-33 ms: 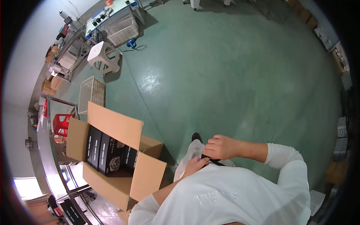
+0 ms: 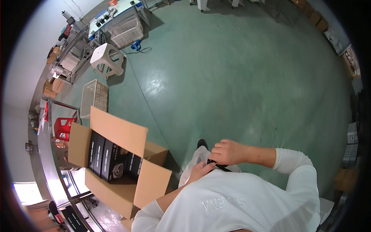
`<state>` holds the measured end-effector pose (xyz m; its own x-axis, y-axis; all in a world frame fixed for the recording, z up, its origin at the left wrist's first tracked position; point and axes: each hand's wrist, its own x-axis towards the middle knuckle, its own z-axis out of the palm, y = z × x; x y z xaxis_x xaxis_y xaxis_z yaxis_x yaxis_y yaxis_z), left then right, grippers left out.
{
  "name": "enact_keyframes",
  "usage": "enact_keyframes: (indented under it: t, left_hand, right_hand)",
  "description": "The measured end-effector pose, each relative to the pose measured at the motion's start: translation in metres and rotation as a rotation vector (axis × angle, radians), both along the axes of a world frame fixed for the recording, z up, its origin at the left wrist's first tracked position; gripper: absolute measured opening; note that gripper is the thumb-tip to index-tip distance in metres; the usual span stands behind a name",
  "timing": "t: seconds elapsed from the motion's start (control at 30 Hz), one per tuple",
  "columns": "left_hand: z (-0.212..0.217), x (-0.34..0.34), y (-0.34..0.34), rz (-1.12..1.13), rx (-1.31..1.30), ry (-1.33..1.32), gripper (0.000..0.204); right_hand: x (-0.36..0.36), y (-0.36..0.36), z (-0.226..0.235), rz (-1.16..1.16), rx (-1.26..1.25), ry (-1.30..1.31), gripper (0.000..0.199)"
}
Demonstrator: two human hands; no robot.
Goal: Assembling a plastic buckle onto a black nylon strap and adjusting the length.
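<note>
At my waist, my right hand (image 2: 227,152) is closed with its fingers curled round a black strap-like piece (image 2: 221,166). Just below and to its left, my left hand (image 2: 200,170) pinches the same black piece near its end. Most of that piece is hidden by my fingers and white shirt, so its exact kind does not show. Left of my hands stands an open cardboard carton (image 2: 116,189), its flaps spread outward. Several black boxes (image 2: 112,160) with white print are packed upright inside it, and part of the carton's bottom is bare.
A metal-edged table (image 2: 52,162) runs along the left, next to a red stool (image 2: 63,128). Beyond the carton are a white basket (image 2: 94,98), a white plastic stool (image 2: 108,60) and a blue tool (image 2: 136,45) with a cord on the green floor. Cartons (image 2: 346,178) line the right wall.
</note>
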<state>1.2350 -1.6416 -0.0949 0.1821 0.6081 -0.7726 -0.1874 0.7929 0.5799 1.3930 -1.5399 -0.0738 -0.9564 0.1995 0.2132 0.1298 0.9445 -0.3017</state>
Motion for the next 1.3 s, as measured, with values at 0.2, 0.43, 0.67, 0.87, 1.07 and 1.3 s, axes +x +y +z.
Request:
enact_keyframes:
  t: [0.2, 0.43, 0.67, 0.87, 1.07, 1.3]
  left_hand:
    - [0.019, -0.013, 0.105, 0.067, -0.011, -0.028, 0.023]
    - [-0.001, -0.017, 0.229, 0.165, -0.029, 0.027, 0.025]
    - [0.016, -0.041, 0.329, 0.288, -0.086, 0.139, 0.026]
    - [-0.001, -0.098, 0.394, 0.373, 0.055, 0.154, 0.023]
    - [-0.021, -0.194, 0.47, 0.581, -0.037, 0.137, 0.023]
    - [-0.018, -0.311, 0.561, 0.614, 0.025, 0.063, 0.027]
  right_hand:
    - [-0.017, 0.096, 0.004, -0.21, -0.771, -0.032, 0.016]
    - [-0.033, 0.241, -0.005, -0.177, -0.925, -0.236, 0.02]
    - [-0.082, 0.367, 0.003, 0.01, -1.0, -0.314, 0.016]
    - [-0.157, 0.45, -0.014, 0.402, -0.299, 0.077, 0.005]
    - [-0.266, 0.534, -0.019, 0.399, -0.247, 0.006, 0.011]
    - [-0.392, 0.626, -0.015, 0.157, -1.032, -0.458, 0.019]
